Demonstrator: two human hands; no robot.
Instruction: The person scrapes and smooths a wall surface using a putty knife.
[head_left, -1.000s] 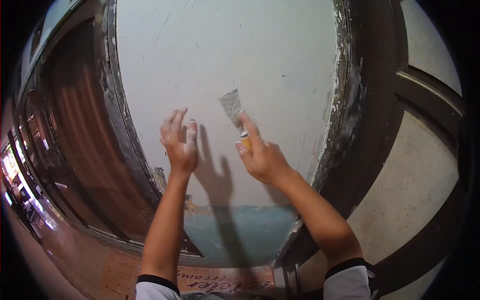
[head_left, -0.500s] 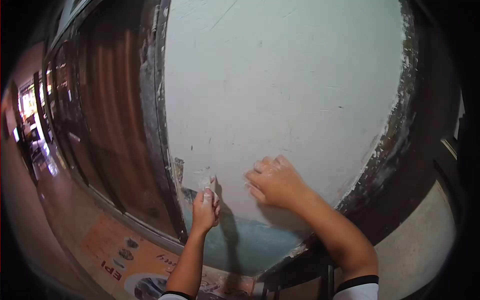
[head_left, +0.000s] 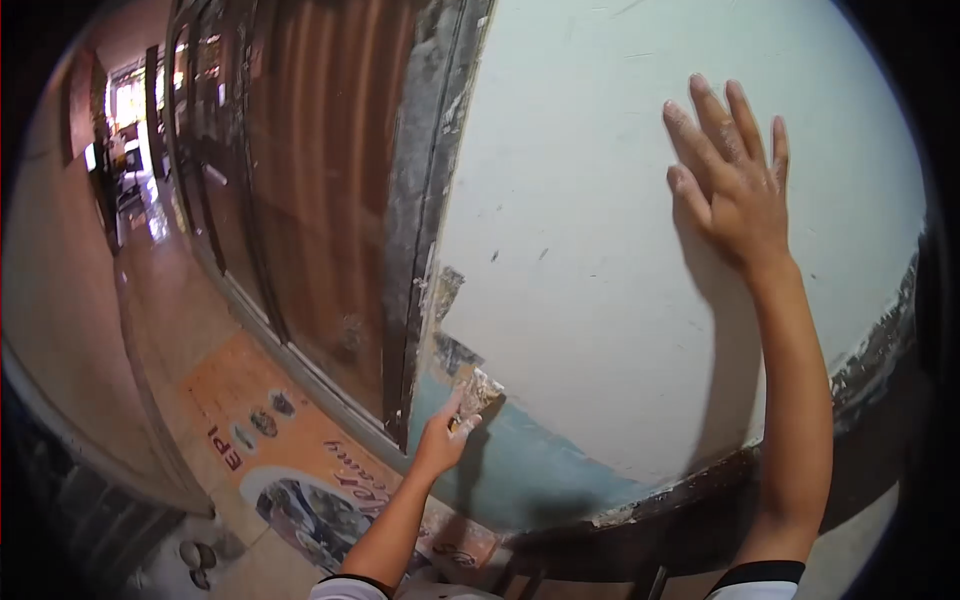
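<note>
My left hand (head_left: pixel 441 442) is closed around a putty knife (head_left: pixel 481 394), low at the left side of the white wall panel (head_left: pixel 600 260). Pale, lumpy putty covers the blade, which is at the border between the white coat and a bare blue-green strip (head_left: pixel 540 455). Higher up and to the right, my right hand (head_left: pixel 742 195) is open, fingers spread, palm towards the panel and apparently against it. White residue coats its fingers. Dark uncoated patches (head_left: pixel 455 350) show on the panel's left edge, just above the knife.
A dark, paint-smeared frame (head_left: pixel 425 150) borders the panel on the left, beside a brown glazed door (head_left: pixel 320 170). Below lies an orange printed banner (head_left: pixel 215 380) on the floor. A dark ledge (head_left: pixel 690 495) runs under the panel. A corridor stretches away at far left.
My right hand has risen to the right and gone from curled to spread fingers. My left hand with the putty knife sits slightly lower against the panel. The view has swung left.
</note>
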